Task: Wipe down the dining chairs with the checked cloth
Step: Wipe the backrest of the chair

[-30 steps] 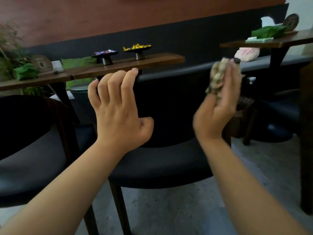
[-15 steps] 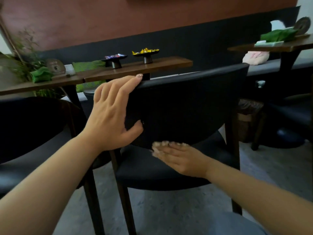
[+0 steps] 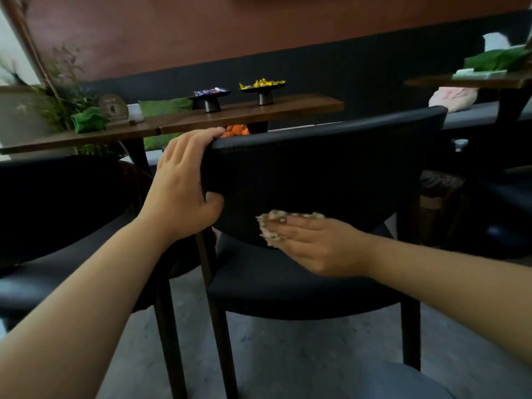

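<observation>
**Backrest wipe under way, cloth low on the back panel**

Left hand (image 3: 184, 185) is clamped on the upper left corner of the dining chair (image 3: 331, 168), fingers curled over the top rail, thumb pressed into the rear face — that's the steadying grip. Right hand (image 3: 313, 246) lies flat with fingers straight, pressing the checked cloth (image 3: 269, 226) against the lower edge of the backrest. The cloth is bunched under and just beyond the fingertips, peeking out past them toward the left hand.

The step in hand looks like wiping the back of this chair's backrest, near its bottom edge. The backrest runs long side to side, its rear face toward the camera. The next move likely calls for a sweep along that length, keeping the palm flat. A second chair (image 3: 57, 197) waits beside the left wrist, probably next in line.
</observation>
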`<state>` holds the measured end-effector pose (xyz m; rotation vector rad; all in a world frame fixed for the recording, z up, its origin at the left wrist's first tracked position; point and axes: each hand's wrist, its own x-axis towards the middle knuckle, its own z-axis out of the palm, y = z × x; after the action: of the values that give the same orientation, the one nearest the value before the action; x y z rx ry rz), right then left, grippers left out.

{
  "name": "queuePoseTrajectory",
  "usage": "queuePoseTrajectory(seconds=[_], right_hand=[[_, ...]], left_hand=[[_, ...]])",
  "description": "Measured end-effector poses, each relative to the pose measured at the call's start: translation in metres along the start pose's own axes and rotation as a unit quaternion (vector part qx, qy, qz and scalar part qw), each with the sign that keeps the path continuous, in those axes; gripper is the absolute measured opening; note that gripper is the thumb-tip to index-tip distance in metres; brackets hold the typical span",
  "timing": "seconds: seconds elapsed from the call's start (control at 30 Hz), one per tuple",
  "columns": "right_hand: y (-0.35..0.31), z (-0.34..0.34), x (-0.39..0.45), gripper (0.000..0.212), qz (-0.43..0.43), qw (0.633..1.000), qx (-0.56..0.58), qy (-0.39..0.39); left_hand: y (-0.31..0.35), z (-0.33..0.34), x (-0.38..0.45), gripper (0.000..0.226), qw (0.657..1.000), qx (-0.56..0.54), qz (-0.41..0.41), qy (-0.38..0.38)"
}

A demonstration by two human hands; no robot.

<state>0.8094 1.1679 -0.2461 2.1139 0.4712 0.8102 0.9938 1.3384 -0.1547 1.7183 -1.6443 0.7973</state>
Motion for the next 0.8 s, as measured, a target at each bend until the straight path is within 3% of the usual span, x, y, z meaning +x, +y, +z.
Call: queuePoseTrajectory(seconds=[0.1, 0.27, 0.33, 0.43, 0.53, 0.6, 0.67, 0.73, 0.8], right_hand=[[0.021, -0.024, 0.019, 0.025, -0.016, 0.999, -0.002, 0.037], [0.050, -0.056, 0.049, 0.022, 0.163, 0.964, -0.015, 0.212], [0.031, -0.040, 0.041, 0.023, 0.131, 0.976, -0.004, 0.176], [0.007, -0.028, 0.020, 0.025, 0.061, 0.996, 0.050, 0.052], [0.024, -0.058, 0.016, 0.022, 0.102, 0.986, 0.085, 0.099], [0.055, -0.084, 0.021, 0.025, 0.200, 0.959, 0.084, 0.184], [0.095, -0.100, 0.030, 0.037, 0.341, 0.914, 0.114, 0.190], [0.131, -0.107, 0.045, 0.040, 0.470, 0.855, 0.199, 0.088], [0.157, -0.103, 0.058, 0.027, 0.553, 0.766, 0.315, -0.089]], left_hand=[[0.000, 0.004, 0.002, 0.071, 1.000, -0.009, -0.011, 0.021], [-0.005, 0.011, 0.000, 0.075, 0.999, 0.008, -0.024, 0.029], [-0.001, 0.011, 0.000, 0.071, 0.999, 0.011, -0.029, 0.032], [0.007, 0.008, 0.000, 0.067, 0.998, 0.005, -0.054, 0.031], [0.016, 0.003, 0.002, 0.058, 0.996, -0.013, -0.081, 0.028], [0.019, -0.006, 0.009, 0.045, 0.992, -0.032, -0.116, 0.042], [0.015, -0.017, 0.026, 0.036, 0.975, -0.091, -0.193, 0.053], [0.008, -0.025, 0.051, 0.040, 0.946, -0.181, -0.262, 0.061], [0.006, -0.024, 0.078, 0.036, 0.934, -0.200, -0.297, 0.005]])
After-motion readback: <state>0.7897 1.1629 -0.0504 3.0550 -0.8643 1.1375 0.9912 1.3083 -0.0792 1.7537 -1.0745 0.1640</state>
